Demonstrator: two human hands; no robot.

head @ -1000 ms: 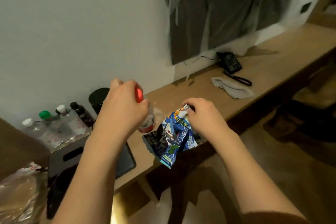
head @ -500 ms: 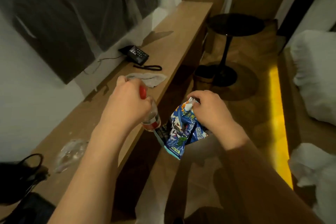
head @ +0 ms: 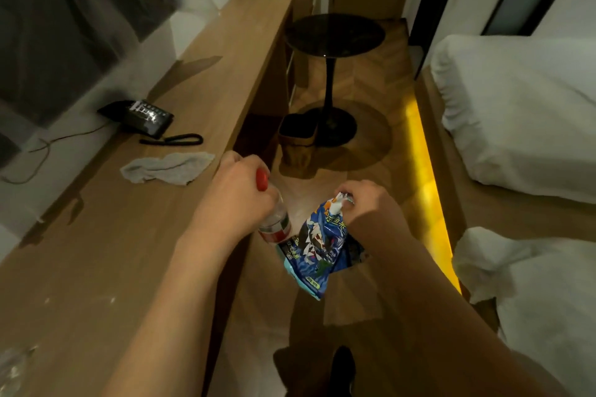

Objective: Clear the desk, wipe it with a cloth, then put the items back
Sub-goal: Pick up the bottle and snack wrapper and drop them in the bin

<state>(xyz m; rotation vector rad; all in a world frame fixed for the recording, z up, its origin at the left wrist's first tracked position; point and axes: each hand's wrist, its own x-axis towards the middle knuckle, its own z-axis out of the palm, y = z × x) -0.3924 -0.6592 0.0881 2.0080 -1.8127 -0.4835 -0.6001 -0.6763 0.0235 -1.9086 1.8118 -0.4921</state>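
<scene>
Wooden surface [head: 135, 235] running along the wall at left; white bed [head: 522, 113] at right; round black side table [head: 335, 34] on the floor between them. On the surface: black telephone [head: 138, 118] near the wall, grey cloth [head: 167, 167] lying crumpled just in front of it. Left hand [head: 238, 193], fingers curled round the red-capped neck of a clear bottle [head: 274, 227], held past the surface edge. Right hand [head: 367, 206], fingers pinching the gathered top of a blue snack bag [head: 317, 245], hanging over the floor beside the bottle.
</scene>
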